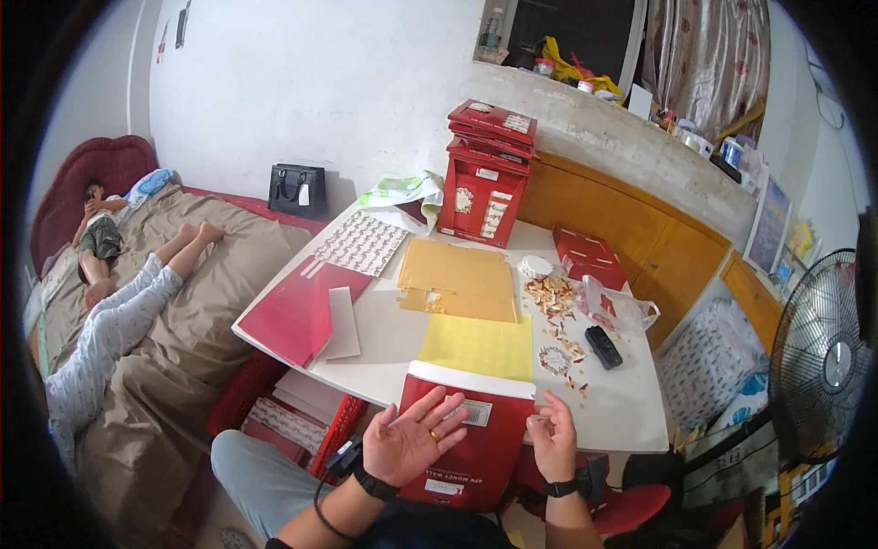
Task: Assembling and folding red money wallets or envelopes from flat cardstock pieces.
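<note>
My left hand (413,441) is turned palm up with its fingers spread and nothing in it. It hovers over the left part of a flat red cardboard package (498,446), whose white-edged end rests at the table's near edge. To the right of the package, my right hand (554,441) is raised with its fingers curled toward the thumb. Whatever may be between those fingertips is too small to make out. Just beyond the package lies a yellow sheet (476,346), and past that a tan cardboard piece (460,274).
Small wooden-looking pieces (553,300) lie scattered by a clear plastic bag (622,306) and a black device (603,348). Red boxes (485,197) are stacked at the back. Pink-red sheets (283,311) cover the table's left. A fan (828,361) stands right; two people lie on the bed (174,339).
</note>
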`<state>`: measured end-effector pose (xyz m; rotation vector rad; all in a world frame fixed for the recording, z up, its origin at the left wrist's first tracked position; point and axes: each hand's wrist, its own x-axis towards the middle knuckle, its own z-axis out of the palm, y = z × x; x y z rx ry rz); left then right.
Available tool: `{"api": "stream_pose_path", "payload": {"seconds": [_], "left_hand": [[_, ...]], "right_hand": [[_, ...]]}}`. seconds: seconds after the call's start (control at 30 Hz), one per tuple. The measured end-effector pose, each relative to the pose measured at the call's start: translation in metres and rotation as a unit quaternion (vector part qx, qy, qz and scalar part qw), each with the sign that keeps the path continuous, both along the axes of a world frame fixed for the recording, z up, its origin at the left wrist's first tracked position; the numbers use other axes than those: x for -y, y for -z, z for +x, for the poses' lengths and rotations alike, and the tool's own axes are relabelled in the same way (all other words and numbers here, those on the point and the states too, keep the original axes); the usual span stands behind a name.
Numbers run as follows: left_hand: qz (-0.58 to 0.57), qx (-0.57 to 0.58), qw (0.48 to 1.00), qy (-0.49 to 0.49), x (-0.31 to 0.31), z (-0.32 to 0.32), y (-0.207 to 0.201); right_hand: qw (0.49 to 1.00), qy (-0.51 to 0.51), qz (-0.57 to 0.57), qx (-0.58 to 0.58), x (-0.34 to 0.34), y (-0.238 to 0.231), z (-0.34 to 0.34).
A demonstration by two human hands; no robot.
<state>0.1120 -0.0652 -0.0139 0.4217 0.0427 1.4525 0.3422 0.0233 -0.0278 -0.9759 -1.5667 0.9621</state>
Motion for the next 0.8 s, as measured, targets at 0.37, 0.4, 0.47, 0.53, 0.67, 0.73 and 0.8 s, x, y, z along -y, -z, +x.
{"api": "stream_pose_path", "payload": {"seconds": [0.37, 0.4, 0.47, 0.53, 0.67, 0.73, 0.8], "left_hand": [[-0.006, 0.001, 1.000, 0.026, -0.003, 0.005, 0.009], [-0.008, 0.000, 1.000, 0.025, -0.003, 0.005, 0.009], [-0.012, -0.002, 1.000, 0.022, -0.003, 0.005, 0.009], [-0.015, -0.007, 1.000, 0.024, -0.004, 0.007, 0.009], [-0.021, -0.012, 0.999, 0.032, -0.005, 0.009, 0.012], [-0.017, -0.019, 0.999, 0.030, -0.005, 0.010, 0.014], [-0.029, -0.012, 0.999, 0.034, -0.005, 0.011, 0.019]], "right_hand": [[1.000, 0.002, 0.021, 0.021, -0.007, 0.017, 0.006], [1.000, 0.001, 0.020, 0.022, -0.007, 0.015, 0.007], [0.999, 0.020, -0.006, 0.028, -0.007, 0.010, 0.009], [0.999, 0.021, 0.000, 0.029, -0.007, 0.011, 0.013], [1.000, 0.018, -0.022, -0.004, -0.005, 0.012, 0.010], [1.000, 0.019, -0.016, 0.007, -0.004, 0.014, 0.009], [1.000, 0.020, -0.009, 0.017, -0.003, 0.014, 0.007]]}}
